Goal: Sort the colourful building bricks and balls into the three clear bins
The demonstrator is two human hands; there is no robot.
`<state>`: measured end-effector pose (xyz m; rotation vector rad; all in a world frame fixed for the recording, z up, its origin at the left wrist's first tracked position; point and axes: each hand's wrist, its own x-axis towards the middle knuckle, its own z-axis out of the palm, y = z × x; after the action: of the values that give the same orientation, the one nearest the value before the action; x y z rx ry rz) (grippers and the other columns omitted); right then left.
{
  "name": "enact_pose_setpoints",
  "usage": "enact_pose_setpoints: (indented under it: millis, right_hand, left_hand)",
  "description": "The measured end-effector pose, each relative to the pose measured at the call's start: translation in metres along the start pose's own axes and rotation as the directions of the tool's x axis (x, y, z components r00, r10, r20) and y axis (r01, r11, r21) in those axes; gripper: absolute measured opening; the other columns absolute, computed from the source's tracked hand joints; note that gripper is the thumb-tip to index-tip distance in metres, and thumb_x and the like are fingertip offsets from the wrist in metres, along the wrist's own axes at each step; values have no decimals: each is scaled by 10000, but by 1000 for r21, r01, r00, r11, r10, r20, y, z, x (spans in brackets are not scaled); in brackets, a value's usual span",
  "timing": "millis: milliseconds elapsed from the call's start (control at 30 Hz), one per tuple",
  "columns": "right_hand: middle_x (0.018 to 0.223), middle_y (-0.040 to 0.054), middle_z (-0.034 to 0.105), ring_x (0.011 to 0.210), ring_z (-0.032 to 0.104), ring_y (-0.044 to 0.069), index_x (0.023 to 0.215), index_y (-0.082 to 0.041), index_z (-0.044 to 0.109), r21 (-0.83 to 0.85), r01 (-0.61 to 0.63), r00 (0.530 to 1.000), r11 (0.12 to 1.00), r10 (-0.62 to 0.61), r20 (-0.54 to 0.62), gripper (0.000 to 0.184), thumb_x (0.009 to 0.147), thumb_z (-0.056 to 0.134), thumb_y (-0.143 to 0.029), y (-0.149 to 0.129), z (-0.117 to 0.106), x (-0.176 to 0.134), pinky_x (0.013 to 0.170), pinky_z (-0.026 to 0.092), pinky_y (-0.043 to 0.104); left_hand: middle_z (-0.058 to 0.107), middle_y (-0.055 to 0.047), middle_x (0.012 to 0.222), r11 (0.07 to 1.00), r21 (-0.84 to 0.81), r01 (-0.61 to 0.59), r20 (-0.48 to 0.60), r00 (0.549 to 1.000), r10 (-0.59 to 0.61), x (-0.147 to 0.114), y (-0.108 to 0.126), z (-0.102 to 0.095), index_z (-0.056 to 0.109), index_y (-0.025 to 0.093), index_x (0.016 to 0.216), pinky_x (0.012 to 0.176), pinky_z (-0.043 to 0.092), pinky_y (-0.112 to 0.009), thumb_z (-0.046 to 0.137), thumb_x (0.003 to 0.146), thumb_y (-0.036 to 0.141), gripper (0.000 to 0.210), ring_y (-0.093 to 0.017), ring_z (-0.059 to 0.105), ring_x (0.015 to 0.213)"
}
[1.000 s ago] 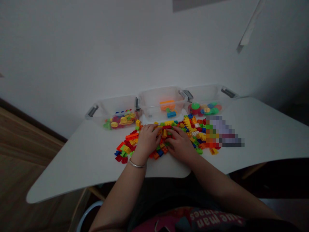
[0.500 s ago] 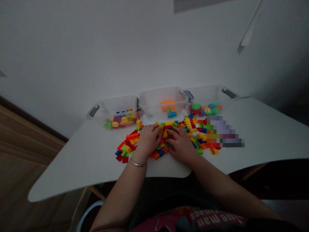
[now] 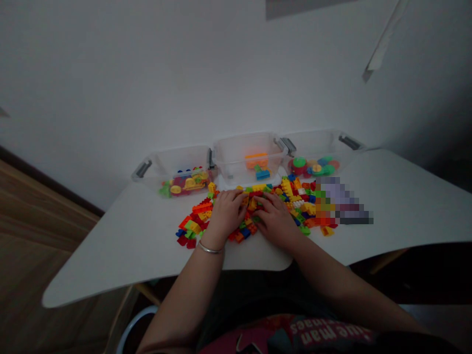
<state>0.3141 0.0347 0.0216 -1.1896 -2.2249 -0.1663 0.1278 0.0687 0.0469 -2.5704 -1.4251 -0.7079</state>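
Toy building bricks [image 3: 246, 232]: loose heap, mixed colours, mid-table, spread from about 8 o'clock of the hands round to 3. At its centre, a yellow brick [image 3: 252, 203] sits between both hands, a red piece [image 3: 255, 194] just beyond it.

Left hand [image 3: 226, 212]: palm down, fingers curled inward by the yellow brick. Cannot tell whether it grips anything; fingertips too dim. Right hand [image 3: 276, 219]: fingers bent and spread, tips at the bricks, facing the left. Not clenched; a hold cannot be confirmed either.

Step in hand, my reading: close two-handed handling of small pieces at the heap's middle. From here a move would seem to call for a fingertip pinch and a short, straight lift, since neighbouring bricks crowd every side and could slide.

Edges: white table [image 3: 121, 241], near edge at 6 o'clock, under the forearms; bare surface runs out to 8 and to 4. Three clear bins close off the far side: left bin [image 3: 165, 160] at 10, middle bin [image 3: 230, 157] at 12, right bin [image 3: 317, 145] at 2. Wall [image 3: 221, 73] rises right behind them, so reach is tightest at 12. Pixelated item [image 3: 346, 199] at 3, unidentifiable, touching or overlapping the heap's fringe.
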Motion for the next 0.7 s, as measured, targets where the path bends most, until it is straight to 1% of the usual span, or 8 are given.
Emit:
enact_pose_setpoints:
  millis: [100,167,267,333,400,467,600,700]
  right_hand:
    - [1255,99,657,1262,489,341,916,-201,731,66,1,998,998,3,-55,150,768,730,-185,1,-3,2,1078,417,565]
    - [1135,90,699,1138,566,305,952,-202,714,123,-29,993,992,42,-109,160,792,709,-195,3,-6,3,1015,468,521]
    - [980,78,722,957,624,266,997,-203,683,187,-72,973,980,110,-201,173,824,671,-210,7,-10,4,918,502,483]
    - [944,78,720,915,633,260,1004,-205,661,241,-77,960,967,137,-244,178,827,661,-228,9,-11,4,866,512,463]
    - [912,75,711,883,636,253,984,-215,642,310,-88,946,947,177,-270,163,826,656,-252,9,-12,3,812,522,435]
    - [872,65,696,846,635,243,940,-227,626,365,-109,934,925,221,-282,125,827,652,-275,10,-11,2,767,526,411]
    - [834,52,680,838,631,236,874,-230,618,414,-119,943,903,233,-237,74,834,656,-280,11,-11,1,757,523,397]
    - [836,50,687,845,632,233,866,-225,628,426,-123,955,896,223,-195,66,844,657,-281,11,-13,1,762,523,390]
  left_hand:
    - [664,-107,1212,1000,-12,-1,-23,1000,0,0,-1,0,646,180,1183,1031,435,-504,606,854,212,333,-288,587,1120]
    - [663,-107,1215,1000,-27,-10,-66,998,8,0,-2,-1,633,183,1196,1058,409,-529,609,853,206,344,-284,587,1130]
    - [672,-97,1188,993,-39,-114,-173,979,105,0,-1,-5,621,204,1202,1081,381,-552,594,874,197,329,-260,594,1122]
    - [690,-79,1132,967,-30,-253,-263,935,237,1,1,-8,624,222,1187,1077,394,-529,595,890,195,300,-231,610,1085]
    - [708,-52,1064,922,-14,-386,-342,869,358,1,4,-12,631,245,1165,1045,434,-477,618,892,210,275,-204,622,1039]
    - [717,-31,1012,887,-11,-461,-372,826,425,2,8,-13,641,269,1139,962,492,-406,641,890,239,252,-187,626,992]
    - [716,-22,964,878,-70,-473,-325,843,428,2,12,-10,646,271,1130,778,527,-301,625,907,242,226,-160,635,893]
    - [713,-35,941,892,-134,-432,-339,866,368,2,12,-7,659,231,1027,744,528,-291,619,906,225,128,-160,644,875]
